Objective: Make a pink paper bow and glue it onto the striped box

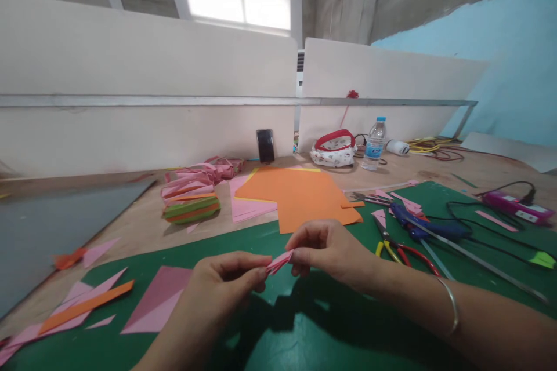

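The left hand (228,279) and right hand (333,252) each have thumb and fingers clamped on one folded pink paper (279,262), held between them above the one green mat (174,248) on the desk (435,169). Beyond stand one phone (265,146), one pouch (333,156) and one blue-capped bottle (373,148). The pouch's contents are hidden; the bottle's fill is hard to tell. At left, one orange strip (89,306) crosses pink scraps (26,337).

Pink paper (279,262) — between both hands (230,274) (327,250)
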The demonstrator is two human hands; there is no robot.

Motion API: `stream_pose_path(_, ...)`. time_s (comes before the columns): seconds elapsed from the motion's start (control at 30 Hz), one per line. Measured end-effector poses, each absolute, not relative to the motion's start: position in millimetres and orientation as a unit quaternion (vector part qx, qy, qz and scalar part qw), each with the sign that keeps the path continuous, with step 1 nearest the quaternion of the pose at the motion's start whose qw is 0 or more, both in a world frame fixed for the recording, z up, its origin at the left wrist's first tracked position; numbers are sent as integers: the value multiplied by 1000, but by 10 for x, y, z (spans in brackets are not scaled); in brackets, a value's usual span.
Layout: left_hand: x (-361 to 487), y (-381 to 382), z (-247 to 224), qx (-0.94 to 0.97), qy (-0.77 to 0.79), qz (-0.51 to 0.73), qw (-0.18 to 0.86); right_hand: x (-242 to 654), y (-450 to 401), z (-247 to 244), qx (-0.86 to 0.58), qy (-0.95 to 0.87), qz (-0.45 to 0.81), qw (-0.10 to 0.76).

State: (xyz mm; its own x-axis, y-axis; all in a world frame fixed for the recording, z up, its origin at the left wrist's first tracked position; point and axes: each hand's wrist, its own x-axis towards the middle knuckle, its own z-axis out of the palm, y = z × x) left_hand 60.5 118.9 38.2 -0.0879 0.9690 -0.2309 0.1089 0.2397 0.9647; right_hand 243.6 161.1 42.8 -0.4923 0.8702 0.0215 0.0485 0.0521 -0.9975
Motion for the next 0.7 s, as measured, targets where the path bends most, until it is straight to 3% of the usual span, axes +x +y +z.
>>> stream_pose_path(0.3, 538, 1271, 378, 428, 627, 442, 478, 2435, 1607, 442, -365, -641, 566, 368)
stream_pose_path(0.57, 634, 1195, 322, 400, 524, 402, 635, 2448, 1586, 354, -322, -724, 477, 379)
stream_pose_path(0.7, 624, 1187, 289, 446, 537, 415, 583, 2457, 1580, 334, -317, -710, 508, 371)
